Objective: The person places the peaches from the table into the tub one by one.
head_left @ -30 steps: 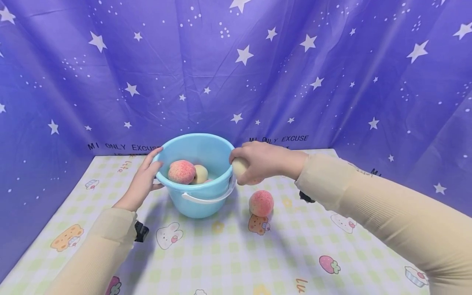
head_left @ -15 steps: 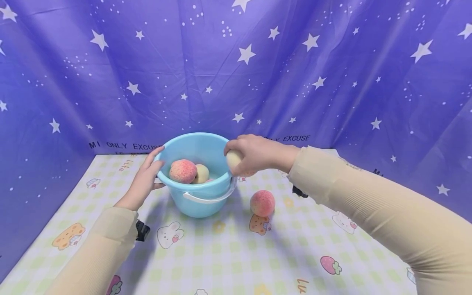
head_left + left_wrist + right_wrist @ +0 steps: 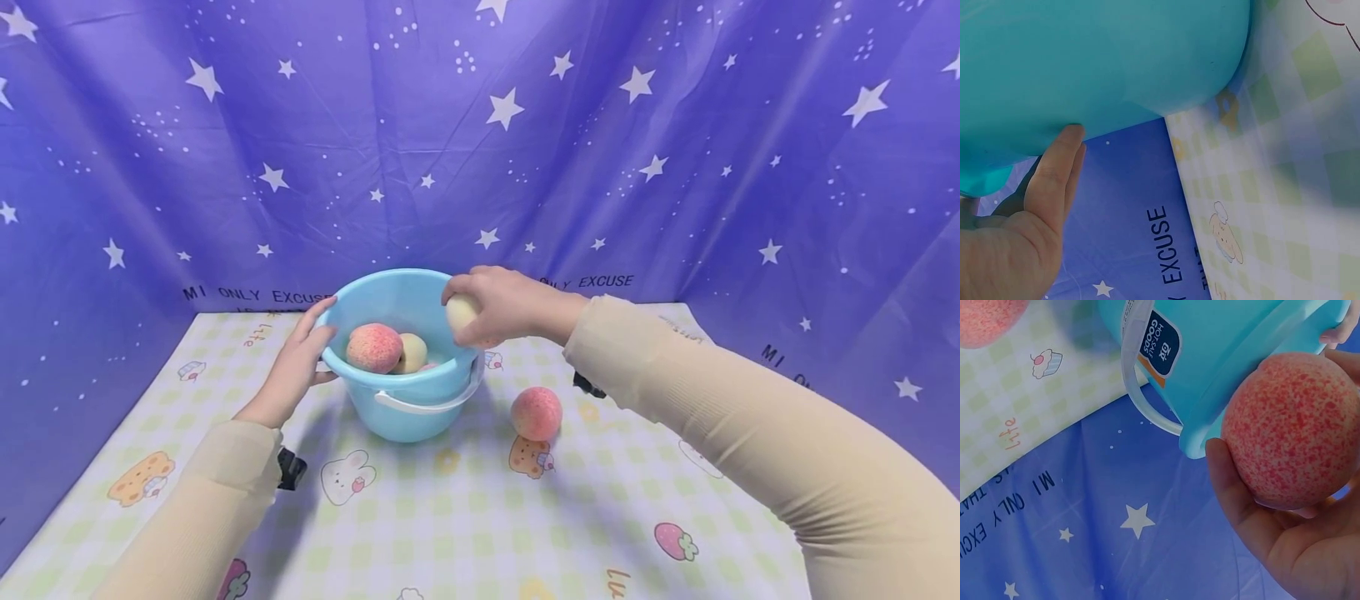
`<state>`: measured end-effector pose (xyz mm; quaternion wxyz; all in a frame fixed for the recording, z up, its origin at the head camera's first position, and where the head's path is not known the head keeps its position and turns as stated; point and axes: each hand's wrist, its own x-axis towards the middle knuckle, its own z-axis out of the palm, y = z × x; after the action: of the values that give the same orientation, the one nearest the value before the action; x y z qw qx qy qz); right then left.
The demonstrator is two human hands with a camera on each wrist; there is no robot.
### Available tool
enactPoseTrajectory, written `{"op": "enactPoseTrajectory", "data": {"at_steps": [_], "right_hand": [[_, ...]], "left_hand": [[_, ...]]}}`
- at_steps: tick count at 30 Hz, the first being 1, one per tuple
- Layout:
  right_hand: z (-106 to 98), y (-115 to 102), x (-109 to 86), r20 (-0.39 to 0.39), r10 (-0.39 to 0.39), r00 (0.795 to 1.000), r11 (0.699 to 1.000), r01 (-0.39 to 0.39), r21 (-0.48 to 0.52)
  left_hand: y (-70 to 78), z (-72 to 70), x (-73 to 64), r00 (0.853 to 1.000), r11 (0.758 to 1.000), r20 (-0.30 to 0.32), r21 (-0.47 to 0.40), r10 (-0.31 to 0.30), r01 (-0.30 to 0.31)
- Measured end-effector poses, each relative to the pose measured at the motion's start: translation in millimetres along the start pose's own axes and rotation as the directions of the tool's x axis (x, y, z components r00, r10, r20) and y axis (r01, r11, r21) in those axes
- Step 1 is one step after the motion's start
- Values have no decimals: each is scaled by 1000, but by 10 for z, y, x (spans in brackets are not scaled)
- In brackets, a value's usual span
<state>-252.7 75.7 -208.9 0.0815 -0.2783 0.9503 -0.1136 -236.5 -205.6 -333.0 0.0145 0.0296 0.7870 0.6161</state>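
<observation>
A light blue bucket (image 3: pixel 397 412) with a white handle (image 3: pixel 427 406) stands on the cloth. My left hand (image 3: pixel 295 362) holds its left rim, fingers over the edge; in the left wrist view fingertips (image 3: pixel 1072 134) press the bucket's outer side. My right hand (image 3: pixel 513 302) grips a peach (image 3: pixel 1291 431), pale on one side and speckled red on the other, over the bucket's right rim. Inside the bucket lie a pink-red peach (image 3: pixel 375 347) and a pale one (image 3: pixel 412 353), with a bit of pink showing beside them. Another pink peach (image 3: pixel 536 414) sits on the table, right of the bucket.
A green-and-white checked tablecloth (image 3: pixel 420 525) with cartoon prints covers the table. Behind and at both sides hangs a purple-blue curtain (image 3: pixel 420 108) with white stars, close to the table's back edge.
My right hand has carried its peach left and slightly up, from beside the bucket to over its right rim. My left hand stays on the rim; the peach on the table has not moved.
</observation>
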Motion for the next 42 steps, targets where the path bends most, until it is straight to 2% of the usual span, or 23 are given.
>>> {"op": "enactPoseTrajectory", "data": {"at_steps": [18,32,42], "right_hand": [[75,-36,198,-74,-20,997,999,22,35],[240,-121,359,-157,-29,987,997,41,70],[389,-133,477,-196,-10,981,989,38,144]], "left_hand": [[-3,-5,26,1000,1000,-6,0,-7,7],[2,4,19,1000,1000,-7,-1,-12,12],[-3,1,22,1000,1000,-8,-4,-13,13]]}}
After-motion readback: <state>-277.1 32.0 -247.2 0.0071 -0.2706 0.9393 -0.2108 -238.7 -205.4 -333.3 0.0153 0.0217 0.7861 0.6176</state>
